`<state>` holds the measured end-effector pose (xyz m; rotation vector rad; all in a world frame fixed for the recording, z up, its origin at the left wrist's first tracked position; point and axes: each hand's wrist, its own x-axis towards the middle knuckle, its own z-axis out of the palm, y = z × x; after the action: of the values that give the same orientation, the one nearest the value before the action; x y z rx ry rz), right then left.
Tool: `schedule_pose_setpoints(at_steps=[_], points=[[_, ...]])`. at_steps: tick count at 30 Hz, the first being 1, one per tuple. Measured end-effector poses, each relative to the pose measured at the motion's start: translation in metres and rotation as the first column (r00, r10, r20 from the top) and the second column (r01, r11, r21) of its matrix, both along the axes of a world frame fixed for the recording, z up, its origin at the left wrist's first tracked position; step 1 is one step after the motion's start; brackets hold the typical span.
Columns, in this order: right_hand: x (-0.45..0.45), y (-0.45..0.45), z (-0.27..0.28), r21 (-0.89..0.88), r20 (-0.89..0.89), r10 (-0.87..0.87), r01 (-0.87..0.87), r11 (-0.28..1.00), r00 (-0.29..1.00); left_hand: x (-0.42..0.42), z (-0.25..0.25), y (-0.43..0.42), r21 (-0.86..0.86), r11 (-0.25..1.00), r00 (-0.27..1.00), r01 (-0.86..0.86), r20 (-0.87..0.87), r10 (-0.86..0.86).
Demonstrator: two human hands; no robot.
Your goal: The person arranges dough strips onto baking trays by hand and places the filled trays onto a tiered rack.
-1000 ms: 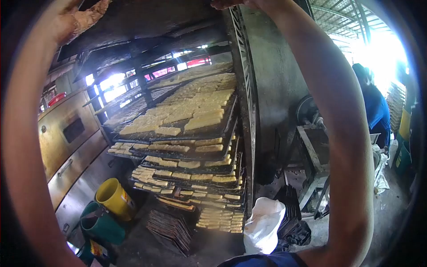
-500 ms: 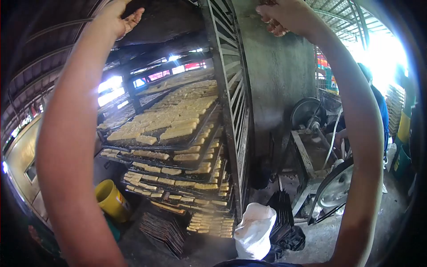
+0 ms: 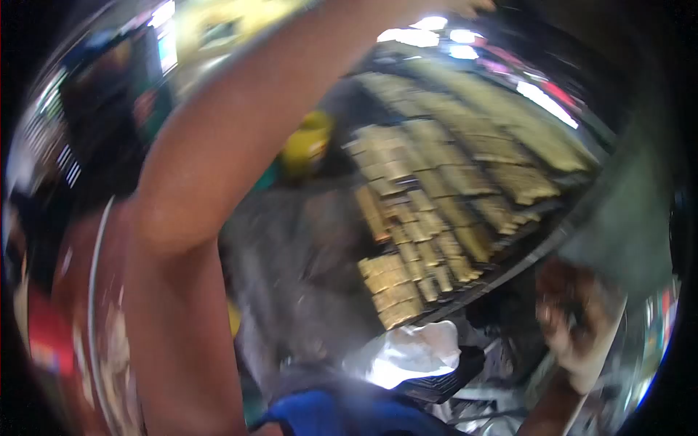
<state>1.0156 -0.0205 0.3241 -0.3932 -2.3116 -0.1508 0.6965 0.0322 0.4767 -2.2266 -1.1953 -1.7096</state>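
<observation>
My left arm reaches up across the view, and only a little of my left hand (image 3: 472, 7) shows at the top edge, so its fingers cannot be made out. Lower right, my right hand (image 3: 578, 312) is loosely curled with a gap between thumb and fingers; brown residue coats it and nothing is seen in it. It is beside the metal rack's dark frame (image 3: 512, 265). On the rack, stacked dark trays carry rows of pale yellow baked sticks (image 3: 451, 174). Motion blurs much of the picture.
A white sack (image 3: 418, 349) stands at the rack's foot, beside dark stacked trays (image 3: 443, 385). Beyond my left arm is a yellow bucket (image 3: 307, 145). A grey panel (image 3: 629, 211) rises on the right.
The view has swung and tilted, so the rack now leans across the right half. My right hand has dropped from the top to the lower right; my left arm stays raised.
</observation>
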Motion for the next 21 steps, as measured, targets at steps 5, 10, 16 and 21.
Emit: schedule_pose_setpoints(at_steps=[5, 10, 16, 21], points=[[-0.035, 0.029, -0.111, -0.699, -0.024, 0.558, -0.413, 0.584, 0.829, -0.095, -0.243, -0.191, -0.454, 0.727, 0.856, -0.515, -0.224, 0.466], [-0.152, 0.048, -0.273, -1.000, -0.024, 0.539, -0.027, -0.003, 0.842, -0.025, -0.534, -0.429, -0.767, 0.491, 0.105, -0.413, 0.495, 0.862], [-0.284, -0.066, -0.396, -0.988, 0.097, 0.772, 0.156, -0.003, 0.629, 0.119, -0.590, -0.596, -0.842, 0.342, -0.649, -0.417, 0.540, 0.537], [-0.397, -0.172, -0.425, -0.953, 0.133, 0.901, -0.196, 0.231, 0.413, 0.154, -0.562, -0.652, -0.955, -0.236, -0.646, -0.180, -0.066, 0.760]])
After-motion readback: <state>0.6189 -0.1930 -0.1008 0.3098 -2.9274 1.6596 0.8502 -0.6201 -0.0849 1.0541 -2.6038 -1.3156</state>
